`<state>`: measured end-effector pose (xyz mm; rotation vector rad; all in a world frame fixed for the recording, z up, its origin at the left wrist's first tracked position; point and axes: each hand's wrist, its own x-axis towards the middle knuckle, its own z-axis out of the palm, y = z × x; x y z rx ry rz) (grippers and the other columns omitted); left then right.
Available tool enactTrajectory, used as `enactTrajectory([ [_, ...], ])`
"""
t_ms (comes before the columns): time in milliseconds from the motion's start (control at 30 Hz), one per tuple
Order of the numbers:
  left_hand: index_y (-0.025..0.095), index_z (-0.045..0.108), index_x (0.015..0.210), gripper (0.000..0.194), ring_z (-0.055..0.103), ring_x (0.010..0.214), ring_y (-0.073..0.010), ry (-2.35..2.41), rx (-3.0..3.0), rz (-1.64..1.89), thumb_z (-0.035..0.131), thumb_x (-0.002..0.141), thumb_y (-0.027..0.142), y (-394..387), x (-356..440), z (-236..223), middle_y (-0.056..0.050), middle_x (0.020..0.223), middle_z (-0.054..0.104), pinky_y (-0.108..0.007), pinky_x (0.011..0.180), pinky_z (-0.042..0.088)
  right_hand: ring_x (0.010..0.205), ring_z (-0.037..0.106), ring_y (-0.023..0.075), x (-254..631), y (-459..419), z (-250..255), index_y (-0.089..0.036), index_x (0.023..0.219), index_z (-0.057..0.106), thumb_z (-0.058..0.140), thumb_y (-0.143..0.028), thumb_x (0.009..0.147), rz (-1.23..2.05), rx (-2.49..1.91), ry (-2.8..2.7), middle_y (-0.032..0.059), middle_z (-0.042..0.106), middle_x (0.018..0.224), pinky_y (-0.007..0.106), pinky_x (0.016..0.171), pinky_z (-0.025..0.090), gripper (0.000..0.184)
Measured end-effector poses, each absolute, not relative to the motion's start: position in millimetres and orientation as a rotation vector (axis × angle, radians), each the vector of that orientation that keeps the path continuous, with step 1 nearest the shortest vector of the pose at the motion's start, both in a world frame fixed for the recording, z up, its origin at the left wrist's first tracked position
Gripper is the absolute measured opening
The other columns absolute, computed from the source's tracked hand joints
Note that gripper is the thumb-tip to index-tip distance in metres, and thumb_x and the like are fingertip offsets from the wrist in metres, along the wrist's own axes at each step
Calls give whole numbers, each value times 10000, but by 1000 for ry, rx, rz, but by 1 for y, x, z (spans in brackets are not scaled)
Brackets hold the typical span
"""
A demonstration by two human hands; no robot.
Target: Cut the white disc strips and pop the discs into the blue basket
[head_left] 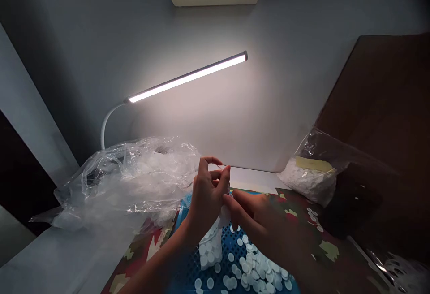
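Observation:
A small clear plastic bag (211,250) of round white discs hangs below my hands, over a blue perforated tray (237,250). My left hand (211,188) is closed around the bag's upper part, thumb and fingertips pinched together. My right hand (257,217) is closed in a pinch at the bag's gathered neck, right beside the left; its fingertips partly hide the grip. Loose white discs (260,269) lie heaped and scattered in the tray under my right hand and forearm.
A large clear plastic bag (144,182) of white pieces stands at the left, under a lit lamp (191,77). Another filled bag (311,179) with a yellow label sits at the back right. A few discs (313,215) lie on the patterned cloth (292,231). Metal scissors or tweezers-like handles (379,262) are lower right.

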<state>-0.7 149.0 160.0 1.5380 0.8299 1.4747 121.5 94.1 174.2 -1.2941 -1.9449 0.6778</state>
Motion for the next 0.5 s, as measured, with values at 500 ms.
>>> enactTrajectory([
  [500,173,416,938,425,393,331,-57,808,1216,1340,704,689,362,179,-22,169,96,437,480,-162,357,273,519,446,97,152,86,190,-172,537,509,330,-360,945,793,-1375,-1928,-16,469,535,216,493,320,484],
])
